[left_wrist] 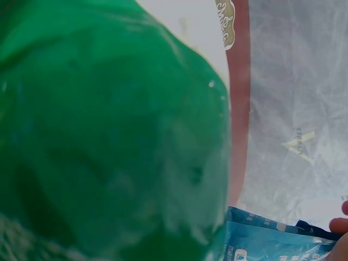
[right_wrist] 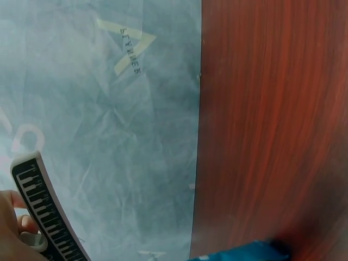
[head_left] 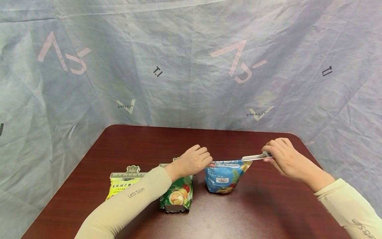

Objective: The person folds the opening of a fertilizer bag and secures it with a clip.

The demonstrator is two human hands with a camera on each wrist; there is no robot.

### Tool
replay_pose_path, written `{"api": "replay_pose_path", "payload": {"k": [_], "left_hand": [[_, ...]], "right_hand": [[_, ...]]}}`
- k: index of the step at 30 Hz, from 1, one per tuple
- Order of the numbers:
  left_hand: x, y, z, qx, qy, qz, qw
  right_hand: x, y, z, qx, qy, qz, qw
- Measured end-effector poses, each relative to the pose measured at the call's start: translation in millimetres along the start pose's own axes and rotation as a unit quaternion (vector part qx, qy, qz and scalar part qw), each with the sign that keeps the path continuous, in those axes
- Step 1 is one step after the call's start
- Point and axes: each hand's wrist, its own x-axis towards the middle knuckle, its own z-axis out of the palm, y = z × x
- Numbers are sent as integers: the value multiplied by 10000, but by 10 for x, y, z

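Note:
A blue pouch (head_left: 222,181) with fruit printed on it stands on the table right of the middle. At its top left corner my left hand (head_left: 192,161) pinches the edge; in the left wrist view some fingers show at that folded top (left_wrist: 272,223). My right hand (head_left: 283,157) holds a bag clip (head_left: 253,158) by one end, the clip's far end overlapping the pouch's top right corner. Piano keys are printed along the clip (right_wrist: 48,212) in the right wrist view. Behind my left forearm stands a green pouch (head_left: 176,196), partly hidden, large and close in the left wrist view.
At the left, a yellow bag (head_left: 117,187) wears a similar clip (head_left: 129,174) with an ornate top, partly covered by my left sleeve (head_left: 128,202). The dark red table (head_left: 238,219) reaches back to a grey cloth backdrop (head_left: 191,66).

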Motion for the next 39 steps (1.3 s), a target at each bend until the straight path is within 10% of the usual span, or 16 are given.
{"api": "replay_pose_path", "payload": {"k": [39], "left_hand": [[0,-9,26,114,339,104,9993]], "right_hand": [[396,-270,161,-100,299,-493,9983]]}}
